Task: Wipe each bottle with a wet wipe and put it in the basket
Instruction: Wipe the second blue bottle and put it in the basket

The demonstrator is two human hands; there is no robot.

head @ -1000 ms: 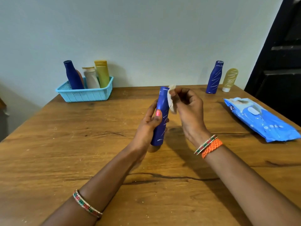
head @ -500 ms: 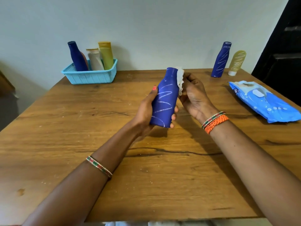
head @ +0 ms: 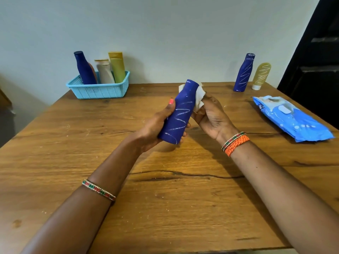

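Note:
My left hand (head: 156, 125) grips the lower half of a dark blue bottle (head: 180, 110) with white scribbles, held tilted above the table's middle. My right hand (head: 211, 116) holds a white wet wipe (head: 199, 98) against the bottle's neck from behind and to the right; part of the wipe is hidden by the bottle. A light blue basket (head: 99, 89) at the back left holds several bottles. At the back right stand another scribbled blue bottle (head: 243, 73) and a scribbled yellow bottle (head: 260, 76).
A blue wet-wipe pack (head: 291, 120) lies at the right side of the wooden table (head: 165, 198). A pale wall rises behind the table, and a dark doorway stands at the far right.
The bottle has tilted so its scribbled side faces me. The wipe has wrapped further round the neck. The camera view has shifted slightly.

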